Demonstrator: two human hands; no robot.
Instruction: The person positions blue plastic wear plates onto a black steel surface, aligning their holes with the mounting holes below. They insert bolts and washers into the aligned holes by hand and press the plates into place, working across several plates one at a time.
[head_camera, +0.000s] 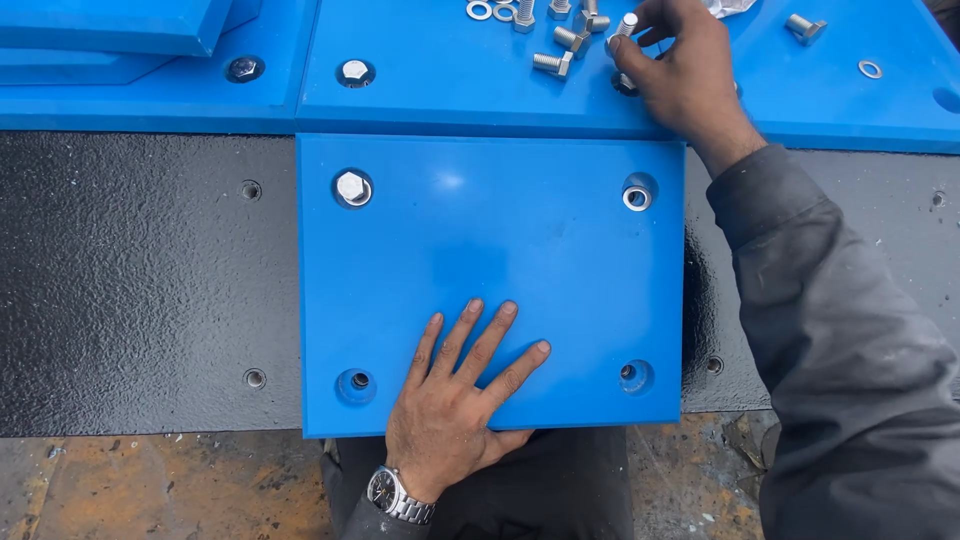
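While the left hand (455, 405) lay spread flat on the stiff, slick-looking blue plate (490, 270), right hand (675, 60) fingers pinched a bolt (622, 30) beyond the plate's far edge; the plate was judged best gripped by its edges.

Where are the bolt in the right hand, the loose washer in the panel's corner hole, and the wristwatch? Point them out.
Bolt (626, 24): head view, its shank.
Washer (637, 198): head view, its ring.
Wristwatch (384, 490): head view, its dial.

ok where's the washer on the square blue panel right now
In the head view the washer lies over the top-right corner hole of the square blue panel, just below the right hand, which pinches a bolt.
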